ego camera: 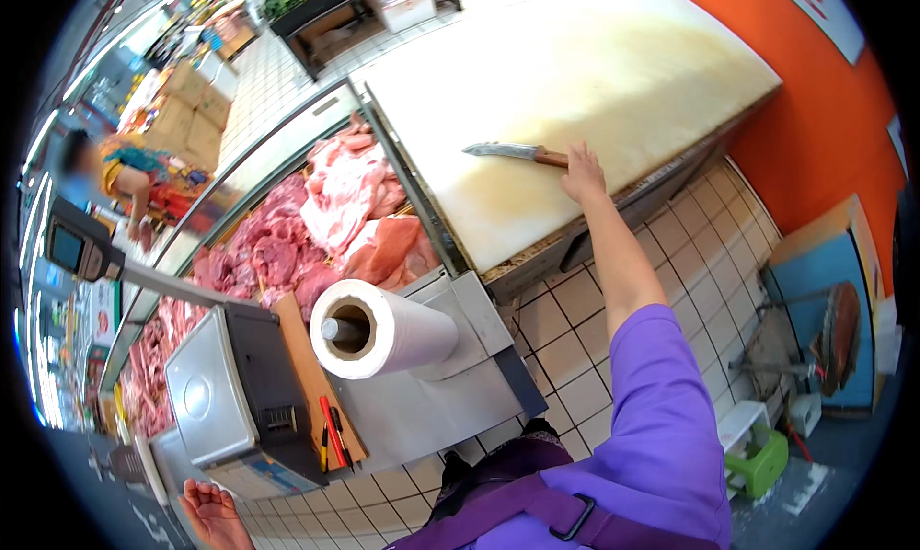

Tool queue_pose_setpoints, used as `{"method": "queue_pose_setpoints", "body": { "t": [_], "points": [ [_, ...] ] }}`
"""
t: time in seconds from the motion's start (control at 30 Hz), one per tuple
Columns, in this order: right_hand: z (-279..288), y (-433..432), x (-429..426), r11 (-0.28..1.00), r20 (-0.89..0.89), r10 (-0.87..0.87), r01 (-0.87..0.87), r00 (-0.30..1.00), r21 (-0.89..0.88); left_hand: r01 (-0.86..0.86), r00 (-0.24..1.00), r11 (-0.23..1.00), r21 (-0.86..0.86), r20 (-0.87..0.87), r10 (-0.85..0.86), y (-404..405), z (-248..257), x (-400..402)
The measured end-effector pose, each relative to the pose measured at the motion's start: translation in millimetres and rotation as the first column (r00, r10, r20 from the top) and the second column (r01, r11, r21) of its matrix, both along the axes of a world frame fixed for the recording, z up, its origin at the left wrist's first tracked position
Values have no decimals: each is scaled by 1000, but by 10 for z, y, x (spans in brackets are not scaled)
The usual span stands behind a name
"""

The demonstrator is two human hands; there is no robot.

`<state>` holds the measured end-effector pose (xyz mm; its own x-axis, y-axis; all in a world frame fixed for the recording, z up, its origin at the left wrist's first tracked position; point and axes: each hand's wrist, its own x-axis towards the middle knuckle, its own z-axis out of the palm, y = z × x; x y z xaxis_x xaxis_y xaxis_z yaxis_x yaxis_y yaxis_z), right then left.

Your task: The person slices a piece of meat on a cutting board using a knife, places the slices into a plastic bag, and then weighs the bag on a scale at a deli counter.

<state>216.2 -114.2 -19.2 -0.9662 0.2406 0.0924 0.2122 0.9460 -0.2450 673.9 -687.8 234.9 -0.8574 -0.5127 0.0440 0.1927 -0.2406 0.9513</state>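
A knife with a wooden handle point(514, 152) lies on a large white cutting board point(647, 54), its blade pointing left. My right hand point(583, 173) is at the handle's end, fingers extended over the board; whether it touches the handle is hard to tell. My left hand point(210, 514) is at the bottom left, palm up with fingers partly curled, holding nothing, near a weighing scale point(210, 392). Between the scale and the board stands a roll of clear plastic bags point(388, 331). Raw meat point(345, 212) fills the display case beyond the roll.
Pens point(332, 431) lie on a wooden strip beside the scale. A glass panel edges the meat case, with a person point(129, 176) beyond it. Right of me are a green stool point(758, 460) and an orange wall point(798, 104). Tiled floor point(582, 334) separates the board's stand from the wall side.
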Motion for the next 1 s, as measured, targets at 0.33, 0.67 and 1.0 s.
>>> {"method": "queue_pose_setpoints", "body": {
  "t": [0.33, 0.67, 1.0],
  "points": [
    [-869, 701, 49, 981, 140, 149, -165, 979, 106, -150, 974, 989, -6, 168, 149, 617, -39, 789],
    [-548, -1721, 3031, 754, 250, 657, -627, 711, -199, -672, 739, 739, 51, 98, 666, 604, -507, 3778],
    [-620, -4419, 5483, 545, 773, 635, -698, -19, -465, -868, 491, 421, 263, 324, 809, 827, -1403, 5667]
  ]
}}
